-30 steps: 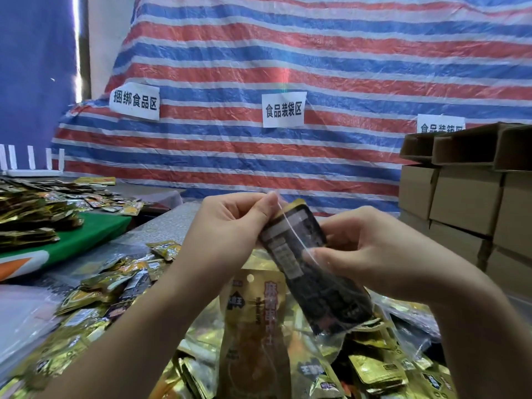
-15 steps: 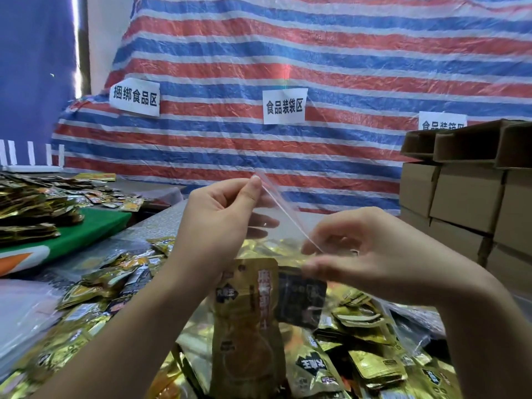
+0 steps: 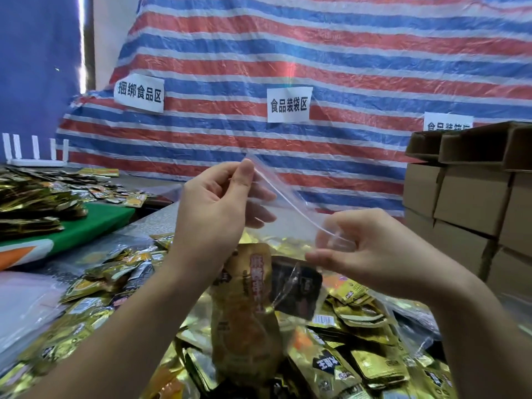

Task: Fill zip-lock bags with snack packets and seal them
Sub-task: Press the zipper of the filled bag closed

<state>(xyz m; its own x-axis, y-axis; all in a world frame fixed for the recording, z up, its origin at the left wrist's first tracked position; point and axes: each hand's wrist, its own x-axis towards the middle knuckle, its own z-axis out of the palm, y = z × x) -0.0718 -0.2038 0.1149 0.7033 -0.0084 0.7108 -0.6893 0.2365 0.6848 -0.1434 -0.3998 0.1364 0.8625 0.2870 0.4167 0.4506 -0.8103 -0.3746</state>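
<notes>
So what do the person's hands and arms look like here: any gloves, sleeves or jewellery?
Both are bare. The left hand and right hand wear no gloves, and no rings or watch show on the visible sides. The forearms are uncovered down to the bottom of the frame, with no sleeve in view. Fingernails look short and unpainted.

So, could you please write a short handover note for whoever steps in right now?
Left hand pinches the upper end of the zip-lock bag at its zip strip; right hand pinches the lower end.
The bag hangs over the loose snack packets on the table.
Done: a gold packet and a black packet are inside.
Left: press the zip shut along its length, set the bag aside, fill the next one.
</notes>
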